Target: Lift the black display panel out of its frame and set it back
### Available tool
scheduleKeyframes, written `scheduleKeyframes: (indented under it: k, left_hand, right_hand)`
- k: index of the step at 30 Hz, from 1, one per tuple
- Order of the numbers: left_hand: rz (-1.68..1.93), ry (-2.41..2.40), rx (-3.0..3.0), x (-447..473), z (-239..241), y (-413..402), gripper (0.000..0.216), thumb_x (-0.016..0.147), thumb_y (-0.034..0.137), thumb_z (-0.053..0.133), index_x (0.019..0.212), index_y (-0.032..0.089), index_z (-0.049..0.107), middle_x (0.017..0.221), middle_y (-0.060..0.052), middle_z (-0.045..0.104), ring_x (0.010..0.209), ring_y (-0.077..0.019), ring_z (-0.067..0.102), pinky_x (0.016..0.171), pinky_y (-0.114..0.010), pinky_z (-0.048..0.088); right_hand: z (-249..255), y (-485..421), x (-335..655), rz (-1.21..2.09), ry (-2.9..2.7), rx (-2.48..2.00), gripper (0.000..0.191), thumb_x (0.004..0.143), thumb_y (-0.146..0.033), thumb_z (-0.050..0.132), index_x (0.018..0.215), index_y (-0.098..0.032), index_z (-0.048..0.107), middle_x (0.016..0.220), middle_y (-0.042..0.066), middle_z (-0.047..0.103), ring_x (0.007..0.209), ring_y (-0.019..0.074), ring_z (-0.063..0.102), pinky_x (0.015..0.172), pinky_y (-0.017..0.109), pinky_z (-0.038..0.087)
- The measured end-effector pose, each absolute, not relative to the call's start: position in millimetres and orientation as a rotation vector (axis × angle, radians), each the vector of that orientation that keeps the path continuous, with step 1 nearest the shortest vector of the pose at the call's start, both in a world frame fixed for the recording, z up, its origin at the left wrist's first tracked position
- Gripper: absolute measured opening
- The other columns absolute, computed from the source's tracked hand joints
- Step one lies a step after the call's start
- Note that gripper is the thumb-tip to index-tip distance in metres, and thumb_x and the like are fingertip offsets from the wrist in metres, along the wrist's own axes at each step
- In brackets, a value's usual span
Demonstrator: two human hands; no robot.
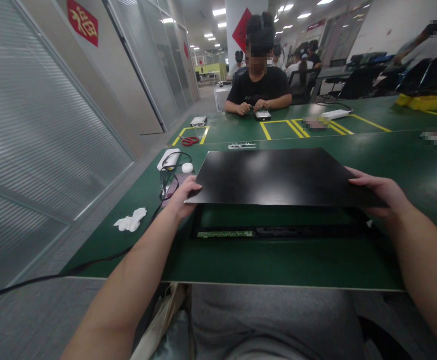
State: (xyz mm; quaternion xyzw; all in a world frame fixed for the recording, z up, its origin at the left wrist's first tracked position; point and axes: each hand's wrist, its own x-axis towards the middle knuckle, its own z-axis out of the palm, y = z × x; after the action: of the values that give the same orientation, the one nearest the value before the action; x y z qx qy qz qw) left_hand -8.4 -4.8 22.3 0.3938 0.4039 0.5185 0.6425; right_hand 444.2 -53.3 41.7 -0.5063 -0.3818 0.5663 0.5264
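A thin, flat black panel (pixel 278 175), glossy like a screen, is held level above the green table by both hands. My left hand (pixel 186 196) grips its left edge, thumb on top. At the right edge my right hand (pixel 379 191) holds it the same way, its other fingers mostly hidden underneath. Below the panel a black rectangular frame (pixel 304 232) lies on the table. Along the frame's near side runs a green circuit board strip (pixel 225 234). The panel hides the frame's far side.
Left of the panel lie a white power strip (pixel 169 159), a black cable (pixel 162 195), a small round white item (pixel 187 168) and crumpled tissue (pixel 130 220). Beyond are red scissors (pixel 190 141) and small white strips (pixel 242 146). Opposite, a person (pixel 258 85) handles a small device (pixel 262 115).
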Motion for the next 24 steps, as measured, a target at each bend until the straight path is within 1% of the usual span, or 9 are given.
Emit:
scheduleKeyframes:
  k: [4,7,10,14,16,17,19,21,24]
  left_hand:
    - [1.22,0.878,0.85,-9,24,-5,0.031,0.053,0.011,0.059,0.082,0.018,0.061,0.073,0.0,0.064,0.072,-0.0197,0.063,0.064,-0.029,0.047]
    - [1.244,0.889,0.807,-5,29,-7,0.03,0.049,0.01,0.055,0.078,0.018,0.06,0.072,0.0,0.063,0.07,-0.0202,0.062,0.065,-0.032,0.048]
    - [1.3,0.885,0.767,-1,32,-9,0.025,0.047,0.011,0.053,0.07,0.019,0.058,0.069,0.0,0.061,0.068,-0.0192,0.06,0.069,-0.034,0.051]
    - [1.351,0.873,0.754,2,35,-11,0.021,0.044,0.012,0.051,0.064,0.019,0.054,0.069,0.0,0.061,0.067,-0.0186,0.059,0.073,-0.037,0.052]
    - [1.353,0.897,0.748,3,36,-12,0.022,0.043,0.012,0.051,0.064,0.02,0.053,0.068,0.001,0.06,0.066,-0.0186,0.059,0.073,-0.037,0.052]
    - [1.352,0.913,0.746,4,37,-12,0.023,0.043,0.012,0.051,0.064,0.02,0.053,0.066,0.001,0.059,0.065,-0.0186,0.058,0.071,-0.036,0.052]
    - [1.357,0.94,0.751,5,37,-13,0.023,0.044,0.011,0.051,0.065,0.02,0.052,0.063,0.001,0.057,0.063,-0.0182,0.057,0.066,-0.033,0.05]
    - [1.364,0.963,0.764,6,37,-13,0.024,0.045,0.011,0.051,0.066,0.02,0.053,0.063,0.001,0.057,0.063,-0.018,0.057,0.062,-0.031,0.048]
    - [1.353,0.995,0.788,7,36,-13,0.025,0.046,0.011,0.052,0.07,0.02,0.053,0.068,0.001,0.06,0.07,-0.0202,0.061,0.062,-0.031,0.047]
  right_hand:
    - [34,-48,445,1.398,-0.893,-1.34,0.05,0.053,-0.009,0.048,0.1,-0.025,0.058,0.088,0.003,0.064,0.071,0.0195,0.06,0.064,0.037,0.047]
    - [33,-45,443,1.323,-0.837,-1.402,0.044,0.055,-0.009,0.049,0.096,-0.022,0.059,0.082,0.005,0.064,0.066,0.0166,0.06,0.06,0.032,0.048]
    - [36,-45,440,1.241,-0.771,-1.387,0.045,0.058,-0.013,0.048,0.101,-0.022,0.056,0.079,0.005,0.063,0.062,0.0139,0.059,0.052,0.026,0.047]
    - [39,-46,437,1.184,-0.775,-1.407,0.049,0.062,-0.019,0.047,0.111,-0.027,0.049,0.072,0.005,0.062,0.055,0.0132,0.056,0.044,0.025,0.044]
    - [38,-45,438,1.16,-0.792,-1.44,0.047,0.064,-0.022,0.047,0.111,-0.028,0.048,0.07,0.005,0.062,0.048,0.0108,0.052,0.037,0.021,0.039]
    - [38,-45,439,1.145,-0.798,-1.457,0.046,0.065,-0.023,0.047,0.11,-0.028,0.049,0.069,0.005,0.062,0.042,0.0086,0.048,0.032,0.018,0.034]
    - [37,-44,441,1.128,-0.805,-1.478,0.042,0.067,-0.027,0.046,0.108,-0.026,0.049,0.068,0.007,0.062,0.032,0.0041,0.035,0.026,0.015,0.022]
    - [37,-44,443,1.124,-0.808,-1.473,0.038,0.068,-0.03,0.044,0.106,-0.025,0.05,0.067,0.008,0.062,0.028,0.0014,0.023,0.024,0.015,0.012]
    - [39,-45,442,1.111,-0.802,-1.45,0.035,0.068,-0.034,0.044,0.102,-0.026,0.049,0.067,0.008,0.061,0.027,0.0009,0.019,0.025,0.016,0.009]
